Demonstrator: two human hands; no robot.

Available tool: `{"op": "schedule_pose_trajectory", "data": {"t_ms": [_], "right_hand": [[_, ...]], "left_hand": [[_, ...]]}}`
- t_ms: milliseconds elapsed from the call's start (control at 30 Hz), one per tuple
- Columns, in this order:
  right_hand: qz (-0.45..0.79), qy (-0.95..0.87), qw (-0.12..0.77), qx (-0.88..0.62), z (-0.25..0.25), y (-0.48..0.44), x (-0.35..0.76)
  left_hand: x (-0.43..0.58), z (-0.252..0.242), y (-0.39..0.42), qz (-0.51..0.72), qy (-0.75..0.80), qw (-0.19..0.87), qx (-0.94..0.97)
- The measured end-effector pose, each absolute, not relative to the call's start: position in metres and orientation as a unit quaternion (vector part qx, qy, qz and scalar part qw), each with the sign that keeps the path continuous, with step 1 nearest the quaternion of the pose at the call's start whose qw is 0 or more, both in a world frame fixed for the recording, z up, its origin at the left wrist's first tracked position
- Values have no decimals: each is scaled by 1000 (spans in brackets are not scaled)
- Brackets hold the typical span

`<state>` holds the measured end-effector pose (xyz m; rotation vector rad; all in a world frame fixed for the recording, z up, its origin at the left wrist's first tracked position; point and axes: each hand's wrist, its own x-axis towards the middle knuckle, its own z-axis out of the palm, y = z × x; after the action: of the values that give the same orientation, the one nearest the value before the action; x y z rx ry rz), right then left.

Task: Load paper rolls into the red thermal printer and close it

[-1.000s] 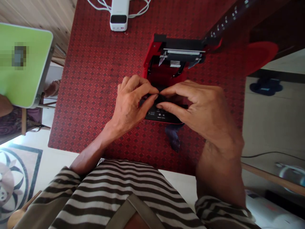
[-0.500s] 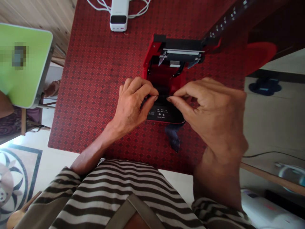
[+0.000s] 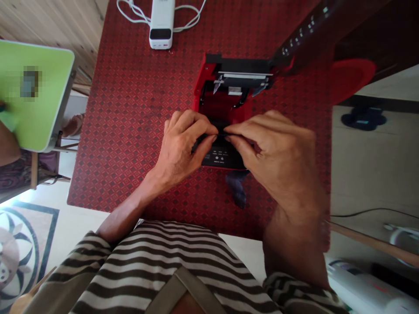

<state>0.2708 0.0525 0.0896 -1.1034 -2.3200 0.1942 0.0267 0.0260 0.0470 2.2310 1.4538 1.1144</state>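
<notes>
A red and black machine with its lid raised, which looks like a small printer point(image 3: 224, 103), stands on the table in front of me. Its black front panel point(image 3: 220, 158) carries small white symbols. My left hand point(image 3: 185, 141) is pinched, thumb against forefinger, just above this panel. Opposite it, my right hand point(image 3: 278, 150) makes the same pinch, its fingertips close to the left ones. Between the two pinches runs something thin and dark, too small to name. A dark crumpled cloth point(image 3: 236, 189) lies in front of the machine.
A white power bank point(image 3: 161, 32) with a white cable point(image 3: 193, 24) lies at the back of the red patterned table point(image 3: 131, 100). To the left stands a green-topped table point(image 3: 42, 117) with a person's arm point(image 3: 8, 146) beside it. Dark slippers point(image 3: 363, 117) are on the floor at right.
My right hand has moved left, bringing its fingertips nearer to those of my left hand. Both pinches stay closed. The view has shifted slightly.
</notes>
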Motion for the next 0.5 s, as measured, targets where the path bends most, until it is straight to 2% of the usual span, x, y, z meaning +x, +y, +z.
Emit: {"op": "schedule_pose_trajectory", "data": {"t_ms": [267,400,500], "right_hand": [[81,-857,312,-402,86,49,272],[81,-849,329,-406,76,43,268],[63,-842,346,-410,72,38,267]], "left_hand": [[20,50,27,403,487,148,761],[9,45,35,467,445,129,753],[-1,47,42,470,468,108,740]]}}
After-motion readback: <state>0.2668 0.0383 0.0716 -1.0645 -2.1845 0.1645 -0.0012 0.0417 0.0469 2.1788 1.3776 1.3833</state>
